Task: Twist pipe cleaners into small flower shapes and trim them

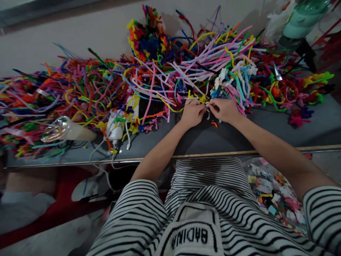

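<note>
My left hand (192, 113) and my right hand (224, 110) work close together over the grey table, fingers pinched. Between them shows a short white pipe cleaner (208, 113), bent downward; both hands seem to grip it, though the fingertips partly cover it. Just below lies a small orange pipe cleaner piece (214, 124). Yellow pipe cleaner pieces (203, 98) sit right behind my fingers. Beside my right hand is a bundle of white, pink and teal pipe cleaners (236, 83).
A long heap of coloured pipe cleaners (87, 81) runs along the wall. Scissors (277, 76) lie at the right, near a green-topped container (299, 21). At left are a white charger (115, 126) with cables and a clear-ended bottle (71, 129). Scraps (277, 193) fill the floor area at right.
</note>
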Action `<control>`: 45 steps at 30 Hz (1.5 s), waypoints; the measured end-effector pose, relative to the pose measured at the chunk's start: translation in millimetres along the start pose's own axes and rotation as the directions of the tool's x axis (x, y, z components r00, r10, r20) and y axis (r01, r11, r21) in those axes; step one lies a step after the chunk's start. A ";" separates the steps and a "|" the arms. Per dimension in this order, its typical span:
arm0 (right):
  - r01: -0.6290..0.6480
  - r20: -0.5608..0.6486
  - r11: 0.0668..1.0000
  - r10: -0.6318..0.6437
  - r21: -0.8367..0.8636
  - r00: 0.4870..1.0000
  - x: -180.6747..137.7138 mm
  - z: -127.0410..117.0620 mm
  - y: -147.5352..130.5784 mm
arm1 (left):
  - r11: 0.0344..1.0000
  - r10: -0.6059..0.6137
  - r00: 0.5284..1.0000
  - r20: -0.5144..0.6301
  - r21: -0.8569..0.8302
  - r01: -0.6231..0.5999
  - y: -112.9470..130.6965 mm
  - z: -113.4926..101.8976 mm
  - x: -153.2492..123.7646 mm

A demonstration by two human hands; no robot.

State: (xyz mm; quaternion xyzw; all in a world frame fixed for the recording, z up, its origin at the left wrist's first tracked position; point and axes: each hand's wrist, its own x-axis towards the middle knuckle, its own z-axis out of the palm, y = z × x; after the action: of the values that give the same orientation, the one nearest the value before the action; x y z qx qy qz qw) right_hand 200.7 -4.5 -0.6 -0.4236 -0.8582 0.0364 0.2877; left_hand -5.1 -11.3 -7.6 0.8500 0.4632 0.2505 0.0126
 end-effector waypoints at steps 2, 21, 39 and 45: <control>0.052 0.014 0.999 -0.053 0.016 0.999 -0.3 1.3 2.3 | 0.998 -0.053 0.998 -0.040 0.010 0.054 0.5 2.3 -0.9; 0.101 0.267 0.978 -0.049 -0.185 0.963 1.3 -16.4 8.0 | 0.979 0.187 0.975 0.118 0.052 -0.195 -21.7 -16.5 -2.5; 0.135 0.234 0.954 -0.072 -0.266 0.970 -3.2 -17.0 -3.6 | 0.962 0.173 0.982 -0.073 0.225 -0.153 -17.3 -22.5 -7.8; 0.074 0.128 0.980 -0.051 -0.183 0.990 -2.7 -17.1 4.1 | 0.974 0.174 0.981 -0.089 0.164 -0.158 -21.5 -17.7 -8.4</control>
State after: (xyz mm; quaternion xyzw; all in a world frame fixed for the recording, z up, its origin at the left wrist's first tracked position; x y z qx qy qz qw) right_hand 213.8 -7.0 11.2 -0.4184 -0.8868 -0.0274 0.1944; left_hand -33.4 -9.4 -1.1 0.8701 0.4087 0.2572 -0.0988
